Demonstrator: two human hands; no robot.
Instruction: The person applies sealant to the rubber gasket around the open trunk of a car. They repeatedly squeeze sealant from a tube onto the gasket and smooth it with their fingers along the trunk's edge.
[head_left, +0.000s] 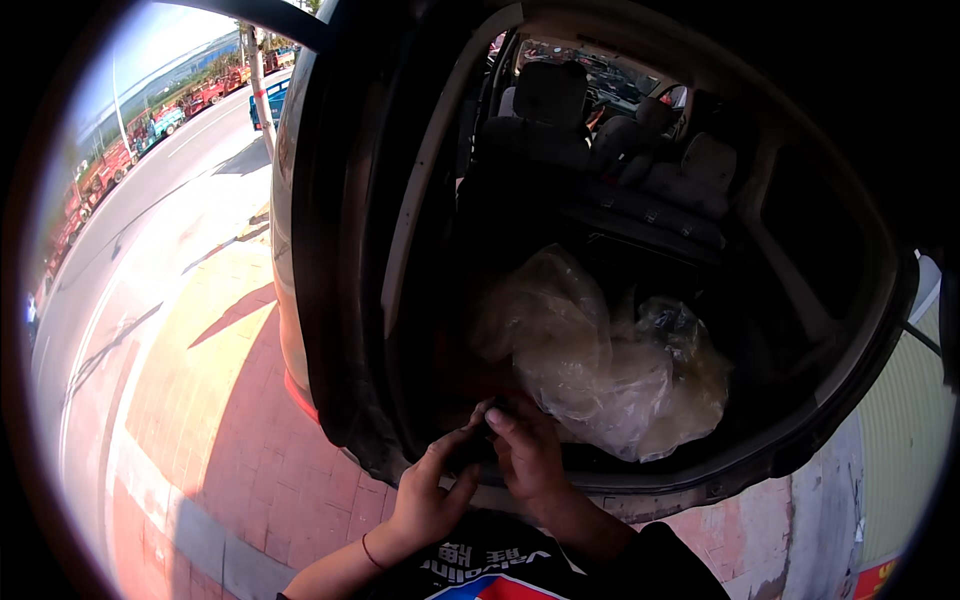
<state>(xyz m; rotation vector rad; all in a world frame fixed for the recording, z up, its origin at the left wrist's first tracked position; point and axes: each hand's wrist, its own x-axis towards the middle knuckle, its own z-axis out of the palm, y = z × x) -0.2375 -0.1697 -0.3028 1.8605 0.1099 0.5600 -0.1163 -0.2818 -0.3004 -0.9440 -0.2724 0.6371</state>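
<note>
Left hand [425, 500] and right hand [532, 455] meet lower centre, fingers bent; can't tell whether they grip anything. Held close together by the boot sill [660, 504], likely for fingertip work. Clear plastic [600, 375] slumps mid-frame inside, probably too limp to stand.

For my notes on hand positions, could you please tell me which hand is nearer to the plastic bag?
Right. The right hand is close to the lower left of the plastic bag; the left hand is farther to the left, beyond the right hand.
</note>
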